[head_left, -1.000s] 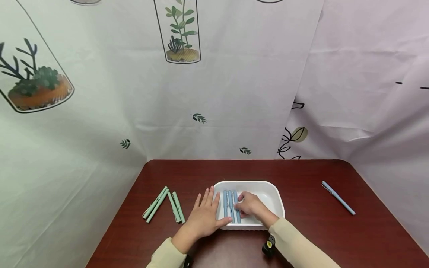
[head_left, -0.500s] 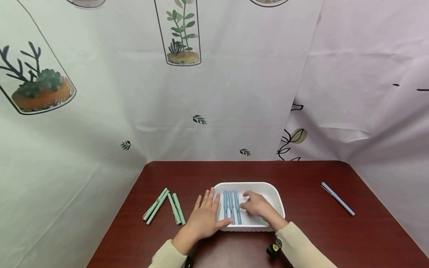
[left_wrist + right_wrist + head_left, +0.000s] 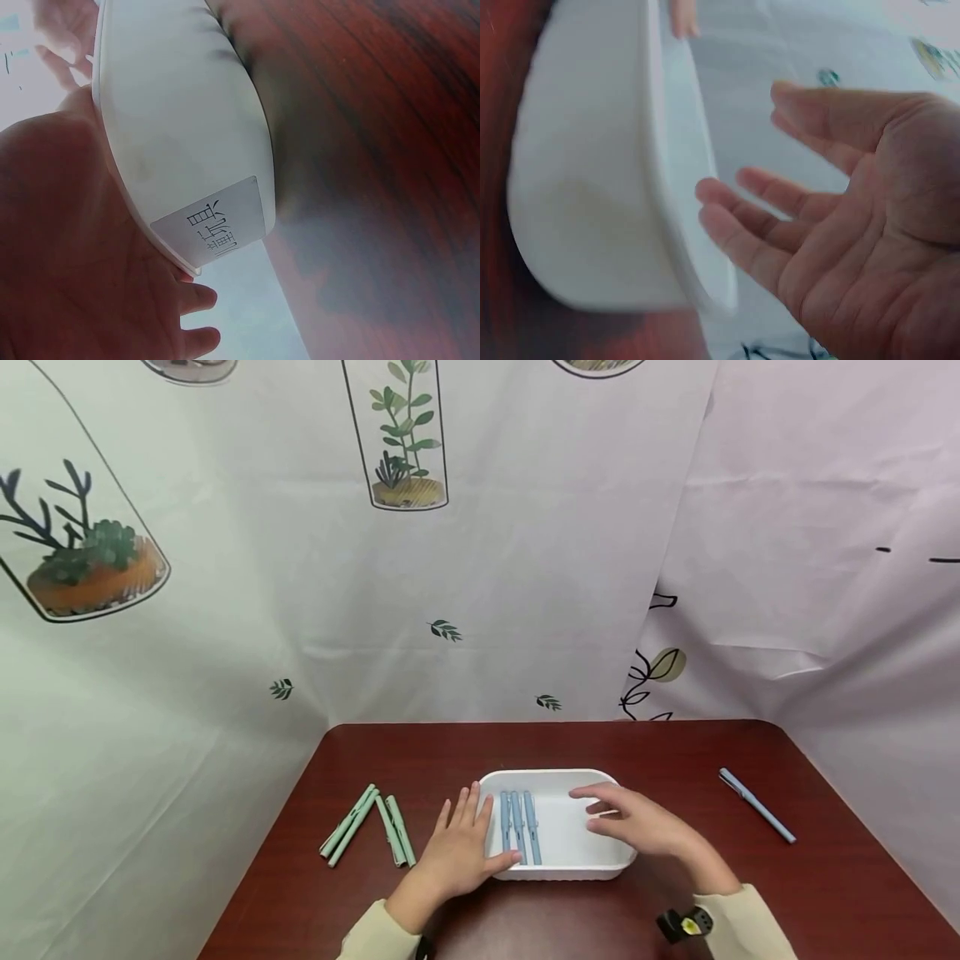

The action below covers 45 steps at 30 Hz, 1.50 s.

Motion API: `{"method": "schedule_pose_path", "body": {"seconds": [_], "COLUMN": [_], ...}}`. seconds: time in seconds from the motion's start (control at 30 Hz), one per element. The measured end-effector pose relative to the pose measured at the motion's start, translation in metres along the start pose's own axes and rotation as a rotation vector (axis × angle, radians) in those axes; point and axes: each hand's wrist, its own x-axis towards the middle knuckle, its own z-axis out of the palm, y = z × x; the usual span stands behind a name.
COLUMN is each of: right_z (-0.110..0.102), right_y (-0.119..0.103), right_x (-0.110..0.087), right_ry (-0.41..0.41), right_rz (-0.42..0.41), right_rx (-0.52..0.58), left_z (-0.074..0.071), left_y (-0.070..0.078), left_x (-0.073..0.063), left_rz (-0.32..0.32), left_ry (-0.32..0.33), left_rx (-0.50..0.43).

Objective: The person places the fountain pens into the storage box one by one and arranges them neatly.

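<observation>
A white plastic tray point(image 3: 577, 872) stands on the table with three blue pens point(image 3: 517, 827) side by side in its left part. My left hand point(image 3: 453, 852) rests on the tray's left rim, fingers straight and spread. In the left wrist view its palm lies along the rim of the tray point(image 3: 180, 135), above a label with printed characters point(image 3: 214, 225). My right hand point(image 3: 637, 818) is over the tray's right side, fingers loosely bent and holding nothing. The right wrist view shows that hand point(image 3: 840, 195) beside the rim with its fingers apart.
Several green pens point(image 3: 367, 827) lie on the dark red table point(image 3: 285, 893) left of the tray. One more blue pen point(image 3: 757, 806) lies alone at the right. A printed cloth point(image 3: 525, 568) hangs behind the table.
My right hand has let go of the rightmost blue pen in the tray and drawn away to the right, its fingers opening. The left hand has kept its place on the rim.
</observation>
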Motion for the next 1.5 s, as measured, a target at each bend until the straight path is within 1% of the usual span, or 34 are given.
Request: {"method": "schedule_pose_path", "body": {"seconds": [0.1,0.2,0.3,0.43,0.5,0.57,0.67,0.8,0.97,1.23,1.33,1.43,1.5], "right_z": [-0.014,-0.024,-0.033,-0.043,-0.05,-0.056,-0.064,-0.074,-0.085,-0.097,-0.098,-0.1,-0.102], "right_y": [0.006,0.012,0.017,0.024,0.029,0.033,0.038,0.042,0.049,0.069,0.076,0.082,0.085], "right_x": [-0.013,-0.024,-0.033,-0.043,-0.048,-0.052,-0.059,-0.064,-0.069,-0.075,-0.079,-0.082,-0.085], "right_ry": [0.042,0.1,0.159,0.226,0.243,0.252,0.26,0.291,0.336,0.393,0.389,0.377,0.376], "right_rz": [-0.053,-0.114,-0.153,-0.164,-0.153,-0.142,-0.113,-0.068,0.016,0.164,0.231,0.273,0.298], "right_rx": [0.004,-0.038,-0.143,-0.319,-0.375,-0.401,-0.428,-0.427,-0.387,-0.415,-0.419,-0.405,-0.414], "left_z": [0.0,-0.001,-0.001,-0.001,-0.002,-0.002,-0.004,-0.005,-0.005,-0.002,-0.002,-0.003,-0.003], "left_y": [0.0,0.001,0.0,0.0,0.0,0.0,0.0,0.0,0.0,0.001,0.001,0.001,0.001], "left_x": [-0.001,-0.002,-0.002,-0.001,0.0,0.0,0.001,0.001,0.001,0.001,0.001,0.0,-0.001], "left_rz": [0.001,0.003,0.003,-0.008,-0.013,-0.015,-0.012,-0.013,-0.02,-0.023,-0.028,-0.032,-0.03], "left_ry": [0.003,0.005,0.001,-0.012,-0.016,-0.016,-0.014,-0.018,-0.031,-0.033,-0.036,-0.039,-0.04], "left_rx": [-0.008,-0.025,-0.028,-0.015,-0.01,-0.01,-0.01,-0.006,-0.029,-0.017,-0.014,-0.011,-0.01]}}
